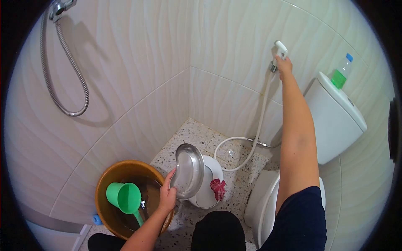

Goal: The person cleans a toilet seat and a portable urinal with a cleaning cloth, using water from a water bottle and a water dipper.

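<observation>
My left hand [168, 197] grips the edge of a shiny metal kidney dish [189, 171], tilted so that its hollow side faces me. The dish is held above the floor and partly covers a white rounded object [212, 166] with a grey top. On that object lies a crumpled red patterned cloth [217, 189]. With the arm stretched far forward, my right hand [284, 67] is closed around a white bidet sprayer [281, 48] at the wall. From the sprayer a white hose [264, 104] hangs down and loops over the floor.
A brown tub [100, 192] of water stands at the left, with a green dipper [129, 198] in it. On the right is a white toilet [258, 205]; a bottle of green liquid [341, 74] sits on its tank [335, 119]. A metal shower hose [86, 94] hangs at the upper left.
</observation>
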Available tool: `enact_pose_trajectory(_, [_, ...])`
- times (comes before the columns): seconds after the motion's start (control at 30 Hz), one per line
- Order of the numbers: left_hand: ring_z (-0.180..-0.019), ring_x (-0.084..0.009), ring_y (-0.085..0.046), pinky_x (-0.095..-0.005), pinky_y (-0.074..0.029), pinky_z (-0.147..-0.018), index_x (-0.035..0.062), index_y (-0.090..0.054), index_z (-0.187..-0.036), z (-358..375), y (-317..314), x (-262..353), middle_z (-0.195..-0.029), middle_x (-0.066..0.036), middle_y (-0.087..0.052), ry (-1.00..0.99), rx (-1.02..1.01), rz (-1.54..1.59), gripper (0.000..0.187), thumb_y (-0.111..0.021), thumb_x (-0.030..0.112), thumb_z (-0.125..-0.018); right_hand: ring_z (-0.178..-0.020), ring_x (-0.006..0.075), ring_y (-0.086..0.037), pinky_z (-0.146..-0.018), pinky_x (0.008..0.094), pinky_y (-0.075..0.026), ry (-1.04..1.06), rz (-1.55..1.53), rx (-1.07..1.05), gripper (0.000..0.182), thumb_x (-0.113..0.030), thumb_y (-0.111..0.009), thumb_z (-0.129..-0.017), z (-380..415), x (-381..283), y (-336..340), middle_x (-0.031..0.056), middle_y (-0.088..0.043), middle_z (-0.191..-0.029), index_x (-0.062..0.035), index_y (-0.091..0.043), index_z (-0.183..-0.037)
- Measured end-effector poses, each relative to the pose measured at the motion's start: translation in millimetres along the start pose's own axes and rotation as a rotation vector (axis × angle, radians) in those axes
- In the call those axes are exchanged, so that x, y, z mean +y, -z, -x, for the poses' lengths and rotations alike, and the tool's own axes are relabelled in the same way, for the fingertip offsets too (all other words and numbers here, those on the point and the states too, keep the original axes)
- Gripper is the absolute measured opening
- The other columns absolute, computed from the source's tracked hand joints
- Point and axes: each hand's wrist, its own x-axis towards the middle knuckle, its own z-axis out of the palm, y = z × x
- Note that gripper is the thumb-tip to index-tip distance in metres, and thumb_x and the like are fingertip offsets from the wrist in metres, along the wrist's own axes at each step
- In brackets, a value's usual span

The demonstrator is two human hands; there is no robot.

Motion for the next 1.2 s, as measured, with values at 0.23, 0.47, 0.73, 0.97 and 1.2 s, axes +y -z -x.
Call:
enact_pose_trajectory(0.23, [-0.116,-0.0225,-0.050,-0.0302,-0.033,-0.102,0.0031,-0.042,-0.133,2.8,-1.1,3.1,-0.122,-0.016,-0.054,0.064,0.022,0.067,0.064,-0.037,0.002,-0.070,-0.078,0.0275,-0.063,-0.072,0.0366,-0.047,0.188,0.190,0.263,0.037,-0.035,-0.066,-0.078,0.0,-16.6,-3.9,0.0154,-0.065,-0.084,-0.0016,-0.063,-0.092])
enact_pose_trajectory(0.47, [-0.117,-0.0248,-0.050,-0.0316,-0.033,-0.101,0.0045,-0.042,-0.133,1.1,2.3,-4.4,-0.122,-0.018,-0.054,0.046,-0.013,0.019,0.064,-0.037,0.001,-0.070,-0.059,0.0146,-0.056,-0.053,0.0311,-0.046,0.389,-0.310,0.223,0.037,-0.034,-0.068,-0.077,75.8,-131.7,-10.9,0.0054,-0.058,-0.072,0.0000,-0.059,-0.087])
enact_pose_trajectory(0.73, [-0.118,-0.0255,-0.048,-0.0314,-0.030,-0.103,0.0058,-0.037,-0.136,-12.6,-1.6,-18.2,-0.127,-0.018,-0.049,0.025,-0.122,0.021,0.057,-0.038,0.004,-0.080,-0.040,0.0107,-0.048,-0.038,0.0262,-0.038,-0.024,0.096,-0.736,0.041,-0.039,-0.075,-0.070,225.4,-118.6,-16.7,0.0010,-0.049,-0.052,-0.0030,-0.058,-0.076])
enact_pose_trajectory(0.97, [-0.111,-0.0248,-0.052,-0.0370,-0.050,-0.086,0.0107,-0.032,-0.140,-42.1,-11.9,-18.4,-0.126,-0.014,-0.047,0.452,-0.060,0.399,0.058,-0.035,0.005,-0.082,-0.038,0.0120,-0.048,-0.035,0.0279,-0.038,-0.142,0.336,-1.017,0.038,-0.034,-0.076,-0.068,322.4,-70.9,-35.5,0.0025,-0.050,-0.051,-0.0008,-0.061,-0.078])
enact_pose_trajectory(1.2, [-0.111,-0.0344,-0.053,-0.0476,-0.053,-0.082,0.0157,-0.021,-0.143,-50.0,-5.3,-23.0,-0.132,-0.019,-0.040,0.507,-0.191,0.590,0.058,-0.032,0.007,-0.087,-0.037,0.0153,-0.048,-0.034,0.0311,-0.037,-0.247,0.312,-1.038,0.038,-0.031,-0.077,-0.065,367.8,-48.9,-45.2,0.0050,-0.051,-0.052,0.0017,-0.059,-0.069])
